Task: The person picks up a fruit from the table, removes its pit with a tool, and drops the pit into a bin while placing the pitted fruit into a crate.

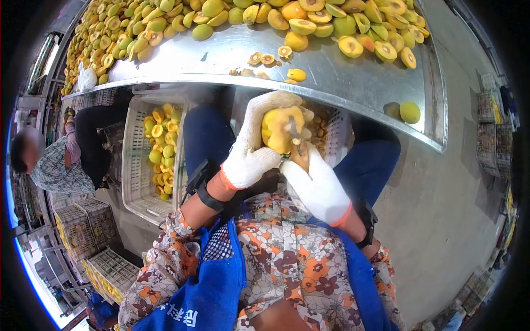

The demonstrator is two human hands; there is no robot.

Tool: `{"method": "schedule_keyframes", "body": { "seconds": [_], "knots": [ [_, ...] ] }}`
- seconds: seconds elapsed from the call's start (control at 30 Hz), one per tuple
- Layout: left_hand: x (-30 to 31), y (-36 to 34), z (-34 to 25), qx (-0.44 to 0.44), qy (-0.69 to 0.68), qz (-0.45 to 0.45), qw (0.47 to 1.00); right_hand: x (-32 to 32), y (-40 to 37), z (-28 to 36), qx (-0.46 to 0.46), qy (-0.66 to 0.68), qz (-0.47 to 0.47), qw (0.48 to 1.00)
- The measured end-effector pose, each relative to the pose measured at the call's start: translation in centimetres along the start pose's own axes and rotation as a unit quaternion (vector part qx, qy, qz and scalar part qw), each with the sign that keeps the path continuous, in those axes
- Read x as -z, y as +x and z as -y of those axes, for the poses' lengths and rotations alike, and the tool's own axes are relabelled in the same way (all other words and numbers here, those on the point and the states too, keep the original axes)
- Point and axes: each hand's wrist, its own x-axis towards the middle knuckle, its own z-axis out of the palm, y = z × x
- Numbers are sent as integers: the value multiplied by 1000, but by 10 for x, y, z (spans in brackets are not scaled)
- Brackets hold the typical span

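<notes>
In its white knit glove, my left hand (248, 146) is closed around a yellow peach half (274, 129), fingers over its far side. My right hand (321, 190), gloved too, grips the brown handle of a small pitting knife (301, 156). The narrow metal blade lies against the cut face of the peach half, and a bit of pale pulp clings near it. Both hands are above my lap, just in front of the metal table (353, 83). Beneath them, a crate with brownish bits (320, 129) inside is partly hidden.
Halved peaches (221, 14) are heaped along the table's back. One green-yellow peach (409, 112) sits near its right corner. Left of my legs stands a white crate (132, 182) with peach halves. Another person (66, 160) sits further left, near stacked crates (85, 229).
</notes>
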Motion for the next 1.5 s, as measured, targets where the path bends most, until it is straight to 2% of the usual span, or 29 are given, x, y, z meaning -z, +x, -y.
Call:
{"method": "schedule_keyframes", "body": {
  "seconds": [0.07,0.1,0.13,0.17,0.2,0.27,0.3,0.33,0.4,0.47,0.53,0.57,0.63,0.7,0.73,0.8,0.87,0.93,0.97,1.0,1.07,1.1,1.2,1.23,1.27,1.3,1.33,1.43,1.5],
  "knots": [
    [5,2,10,-25,29,27,999,6,1,2,42,9,38,998],
    [8,3,16,-24,29,27,999,10,0,8,-71,173,72,980],
    [10,6,21,-70,89,31,993,15,0,13,-181,329,104,921],
    [12,8,24,-116,149,36,981,21,1,13,-169,364,137,906],
    [15,8,24,-116,150,36,981,19,1,7,-169,364,137,905],
    [16,12,13,-24,128,67,989,15,5,-5,-113,252,62,959],
    [16,13,6,16,76,71,994,13,5,-6,-69,131,14,989],
    [10,14,2,19,76,70,994,10,6,-8,-71,133,14,989],
    [-5,18,3,79,44,-75,993,5,10,-11,-73,-3,-39,997],
    [-5,23,15,80,18,-95,992,0,12,-12,-79,-15,-45,996],
    [-11,19,18,84,153,-154,972,1,14,-13,-82,-30,-51,995],
    [-13,18,19,30,237,-155,959,2,12,-15,-83,19,-29,996],
    [-16,13,19,19,261,-153,953,3,7,-12,-87,70,-8,994],
    [-20,14,10,25,298,-145,943,8,3,6,-213,141,51,965],
    [-19,18,6,21,299,-144,943,5,2,-1,-210,139,49,967],
    [-17,23,0,127,338,-96,928,-4,1,-24,-111,41,5,993],
    [-17,24,2,115,328,-99,932,0,2,-14,-134,65,17,989],
    [-21,17,7,39,372,-121,920,2,-1,-10,-131,160,40,978],
    [-18,15,11,-36,417,-99,903,5,-3,-7,-133,161,40,977],
    [-16,13,13,-31,416,-98,903,9,-3,-3,-164,192,68,965],
    [-12,13,17,56,211,-100,971,12,-2,0,-196,221,97,950],
    [-6,10,32,10,198,-106,974,13,-1,0,-199,217,100,950],
    [-13,6,34,8,203,-139,969,13,-3,-6,-188,248,100,945],
    [-8,9,33,9,203,-138,969,17,-4,-6,-202,338,130,910],
    [1,16,31,50,191,-78,977,18,-5,-6,-214,424,158,866],
    [7,21,30,91,178,-18,980,17,-5,-5,-214,423,158,866],
    [9,21,32,90,178,-20,980,14,-6,-4,-227,445,150,853],
    [12,18,43,68,146,-25,987,11,-5,-5,-235,489,156,825],
    [10,21,48,1,192,-41,981,12,-4,-8,-229,511,168,812]
  ]
}}
